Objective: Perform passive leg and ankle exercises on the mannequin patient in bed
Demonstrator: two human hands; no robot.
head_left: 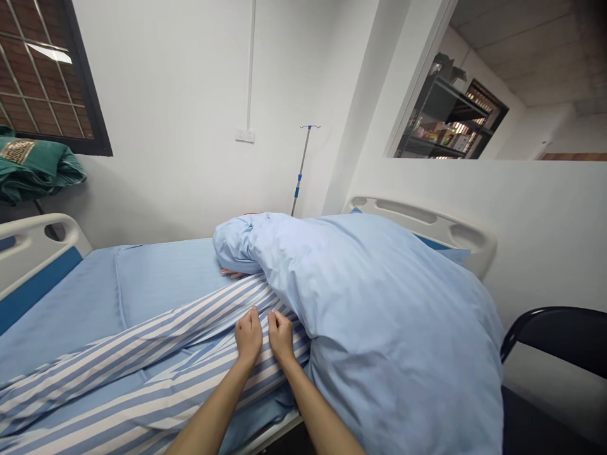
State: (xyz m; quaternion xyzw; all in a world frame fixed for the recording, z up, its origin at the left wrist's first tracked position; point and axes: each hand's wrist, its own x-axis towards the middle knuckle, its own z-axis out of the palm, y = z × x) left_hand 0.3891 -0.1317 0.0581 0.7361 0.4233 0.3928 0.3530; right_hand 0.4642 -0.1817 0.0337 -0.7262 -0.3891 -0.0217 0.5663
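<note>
My left hand (pixel 249 333) is closed in a loose fist, thumb side up, over a leg in blue-and-white striped trousers (pixel 156 401). Close beside it, my right hand (pixel 281 333) forms a similar fist above the same leg. A narrow gap separates the two fists, and no cloth is visibly drawn up into either one. The undersides of both hands are hidden. A light blue quilt (pixel 379 303) covers the upper body of the figure lying on the bed. Some fingers (pixel 233 273) show from under the quilt's far edge.
The bed has a pale footboard (pixel 42 230) at left and a headboard (pixel 417 218) at right. Behind it stands an IV pole (pixel 303 161). A dark chair (pixel 564 341) is at the right edge, and a folded green cloth bundle (pixel 40 167) lies at far left.
</note>
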